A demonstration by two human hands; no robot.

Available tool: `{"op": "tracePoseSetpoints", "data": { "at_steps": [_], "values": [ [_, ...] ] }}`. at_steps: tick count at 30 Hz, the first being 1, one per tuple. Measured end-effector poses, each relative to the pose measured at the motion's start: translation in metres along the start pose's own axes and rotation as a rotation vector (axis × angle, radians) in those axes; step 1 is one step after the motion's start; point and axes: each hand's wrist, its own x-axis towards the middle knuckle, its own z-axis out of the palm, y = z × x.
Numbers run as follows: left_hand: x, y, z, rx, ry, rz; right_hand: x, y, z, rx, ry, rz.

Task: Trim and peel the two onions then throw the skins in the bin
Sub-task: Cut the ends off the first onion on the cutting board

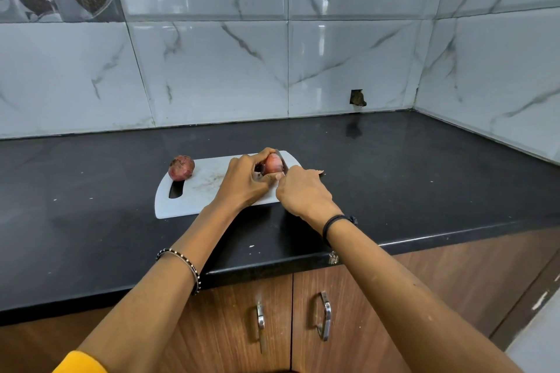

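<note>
Gripping one onion (273, 164) round its middle, the left hand (245, 182) steadies it on the board (188, 200); the right hand (303, 191) holds a knife (281, 160) against its end. Firm, round and papery-skinned, it could roll or slip. The other onion (181, 167) sits well left of both hands.

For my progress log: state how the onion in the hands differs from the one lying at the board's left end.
The held onion is gripped by the left hand, with the knife in the right hand against it; the free onion lies untouched. The held onion looks pinker and glossier; the free onion is darker and dull, with dry skin. Both are similar-sized red onions at the white cutting board.
</note>
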Motion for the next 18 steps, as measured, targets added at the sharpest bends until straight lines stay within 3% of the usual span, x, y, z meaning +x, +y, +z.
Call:
{"op": "tracePoseSetpoints", "data": {
  "at_steps": [18],
  "values": [
    [-0.002, -0.001, -0.001, -0.042, 0.003, -0.067, 0.007, -0.003, 0.002, -0.028, -0.025, 0.026]
  ]
}}
